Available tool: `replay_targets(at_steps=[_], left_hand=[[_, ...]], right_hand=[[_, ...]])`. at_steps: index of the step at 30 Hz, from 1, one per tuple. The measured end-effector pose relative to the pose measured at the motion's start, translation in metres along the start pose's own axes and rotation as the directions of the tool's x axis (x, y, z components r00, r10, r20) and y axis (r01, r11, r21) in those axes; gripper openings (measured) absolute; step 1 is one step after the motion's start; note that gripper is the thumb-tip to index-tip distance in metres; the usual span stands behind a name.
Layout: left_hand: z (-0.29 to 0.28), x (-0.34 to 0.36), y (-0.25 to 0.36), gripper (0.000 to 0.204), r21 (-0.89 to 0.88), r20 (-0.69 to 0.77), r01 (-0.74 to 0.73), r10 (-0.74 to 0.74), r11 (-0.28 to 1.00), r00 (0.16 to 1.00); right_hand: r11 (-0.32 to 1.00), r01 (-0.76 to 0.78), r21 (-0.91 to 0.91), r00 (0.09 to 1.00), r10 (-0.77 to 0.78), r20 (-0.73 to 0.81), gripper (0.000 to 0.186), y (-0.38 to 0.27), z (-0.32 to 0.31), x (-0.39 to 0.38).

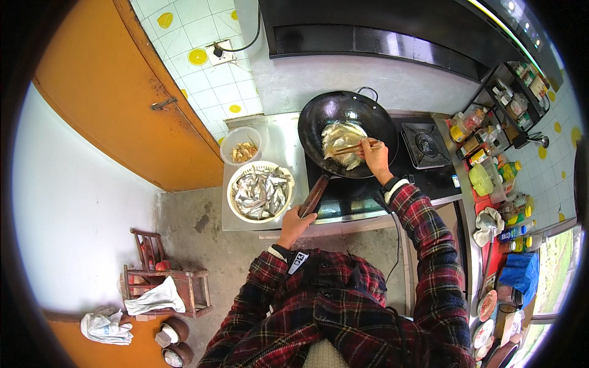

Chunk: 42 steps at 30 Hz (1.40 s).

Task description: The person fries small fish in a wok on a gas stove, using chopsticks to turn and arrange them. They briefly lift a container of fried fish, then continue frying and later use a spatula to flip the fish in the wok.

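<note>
Your left hand (298, 226) grips the wooden handle (315, 196) of 1 black wok (381, 122); your right hand (376, 157) clasps 2 chopsticks (348, 149) at the fish (343, 131) inside. The tabletop (287, 136) carries 1 fish-filled basket (230, 195) and 1 tub (227, 147) — labels on the bottles (520, 245) are too small to read.

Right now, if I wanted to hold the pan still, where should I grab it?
Probably by its long brown handle, coming from the near left, with fingers wrapped around it, as the left hand does. The handle sticks out from the round pan toward the person, so it's easiest to reach.
</note>
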<state>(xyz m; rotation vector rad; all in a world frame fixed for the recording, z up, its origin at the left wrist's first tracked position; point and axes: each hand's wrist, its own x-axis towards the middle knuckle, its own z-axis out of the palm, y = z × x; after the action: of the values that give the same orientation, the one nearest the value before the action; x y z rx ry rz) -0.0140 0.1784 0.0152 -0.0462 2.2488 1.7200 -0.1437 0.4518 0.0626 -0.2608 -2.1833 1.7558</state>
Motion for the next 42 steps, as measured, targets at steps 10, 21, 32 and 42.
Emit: replay_targets(at_steps=[10,21,32,42], left_hand=[[-0.003,-0.002,0.007,0.036,-0.062,0.034,0.02,-0.018,0.998,0.999],[-0.011,-0.002,0.017,0.034,-0.148,0.171,0.161,-0.135,0.976,0.976],[0.003,-0.005,0.001,0.031,0.027,-0.051,-0.065,0.067,0.998,0.996],[-0.006,-0.011,0.013,0.033,0.087,-0.05,-0.086,0.09,0.993,0.995]], right_hand=[[0.974,0.099,-0.205,0.987,-0.122,-0.101,0.031,-0.031,-0.042,0.0],[0.968,0.054,-0.246,0.998,-0.059,-0.014,0.029,-0.012,-0.034,-0.001],[0.987,0.056,-0.154,0.998,-0.05,0.044,0.031,-0.021,-0.041,-0.026],[0.876,0.2,-0.439,0.977,-0.213,0.021,0.026,-0.013,-0.08,-0.001]])
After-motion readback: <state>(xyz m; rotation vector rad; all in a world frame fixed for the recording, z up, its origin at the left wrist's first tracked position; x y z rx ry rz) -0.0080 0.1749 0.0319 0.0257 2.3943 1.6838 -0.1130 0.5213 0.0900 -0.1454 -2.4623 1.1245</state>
